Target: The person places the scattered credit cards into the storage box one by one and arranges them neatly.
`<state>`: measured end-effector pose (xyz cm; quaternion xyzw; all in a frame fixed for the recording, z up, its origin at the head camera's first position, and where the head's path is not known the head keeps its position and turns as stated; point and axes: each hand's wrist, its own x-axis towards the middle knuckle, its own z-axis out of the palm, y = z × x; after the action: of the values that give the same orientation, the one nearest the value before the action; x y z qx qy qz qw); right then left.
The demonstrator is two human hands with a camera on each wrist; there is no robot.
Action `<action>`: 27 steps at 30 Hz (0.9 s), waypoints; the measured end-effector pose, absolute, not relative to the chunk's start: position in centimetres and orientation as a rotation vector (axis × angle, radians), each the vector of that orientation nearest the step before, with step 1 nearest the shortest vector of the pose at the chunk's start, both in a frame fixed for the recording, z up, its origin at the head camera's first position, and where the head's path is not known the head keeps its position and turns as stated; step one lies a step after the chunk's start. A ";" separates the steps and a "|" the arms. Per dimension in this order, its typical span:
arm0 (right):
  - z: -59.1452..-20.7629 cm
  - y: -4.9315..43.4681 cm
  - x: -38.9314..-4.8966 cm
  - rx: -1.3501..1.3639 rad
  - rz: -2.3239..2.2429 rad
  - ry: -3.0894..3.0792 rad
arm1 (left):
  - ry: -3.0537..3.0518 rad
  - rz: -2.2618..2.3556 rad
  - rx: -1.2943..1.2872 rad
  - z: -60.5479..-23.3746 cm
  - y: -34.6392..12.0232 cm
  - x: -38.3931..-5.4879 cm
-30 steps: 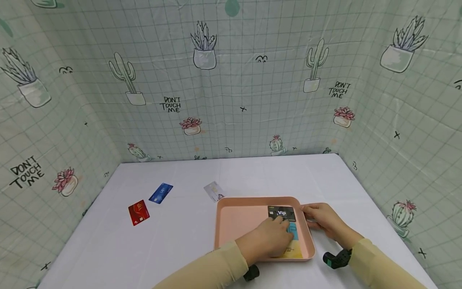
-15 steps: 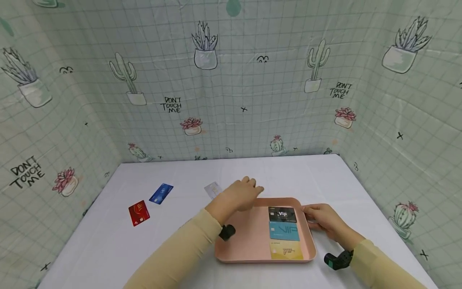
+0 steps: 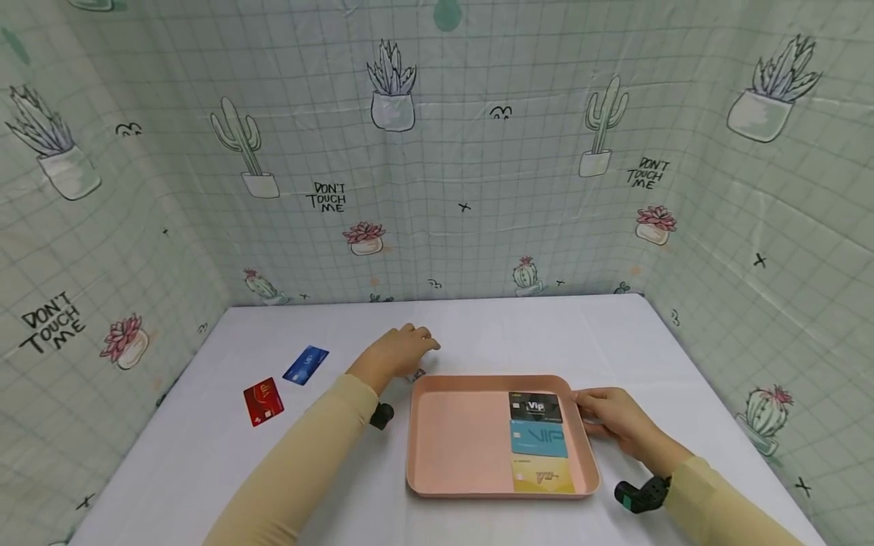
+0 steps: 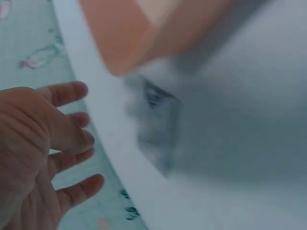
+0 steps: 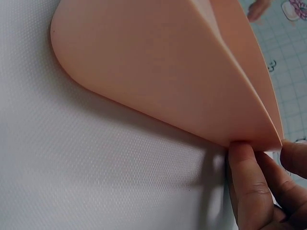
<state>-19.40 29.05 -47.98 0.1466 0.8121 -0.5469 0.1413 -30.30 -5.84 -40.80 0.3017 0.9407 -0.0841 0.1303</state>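
Note:
My left hand (image 3: pixel 396 355) hovers past the far left corner of a pink tray (image 3: pixel 457 436), fingers loosely spread and holding nothing. Beneath it lies a grey-white card (image 4: pixel 160 124), blurred in the left wrist view and mostly hidden by the hand in the head view. At the tray's right side my right hand (image 3: pixel 617 417) pinches the rim, thumb on top and fingers against the outer wall. Along the tray's right part, a black VIP card (image 3: pixel 536 407), a teal VIP card (image 3: pixel 538 438) and a yellow card (image 3: pixel 543 474) lie in a column.
Left of the tray, a red card (image 3: pixel 263 402) and a blue card (image 3: pixel 306 365) lie flat on the white tabletop (image 3: pixel 171 455). A patterned cloth backdrop (image 3: pixel 437 227) rises behind the table and along both sides.
My left hand has gone from the cards inside the tray, up and left over the far rim, to the grey-white card. The right hand keeps its hold on the tray.

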 end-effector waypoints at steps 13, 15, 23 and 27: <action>-48.1 28.6 -19.3 0.414 -1.570 2.353 | 2.805 -0.498 1.016 -45.5 -10.3 -31.8; -48.1 28.7 -19.2 0.412 -1.581 2.346 | 2.804 -0.510 1.045 -45.6 -10.5 -32.1; -47.9 28.9 -19.2 0.419 -1.577 2.348 | 2.801 -0.513 1.041 -45.2 -11.5 -33.2; -47.9 28.9 -19.3 0.425 -1.585 2.342 | 2.806 -0.424 1.004 -44.8 -12.0 -33.5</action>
<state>-19.28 28.86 -47.94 0.1471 0.8108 -0.5488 0.1407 -33.46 -11.95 -44.79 0.3328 0.9301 -0.1406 0.0659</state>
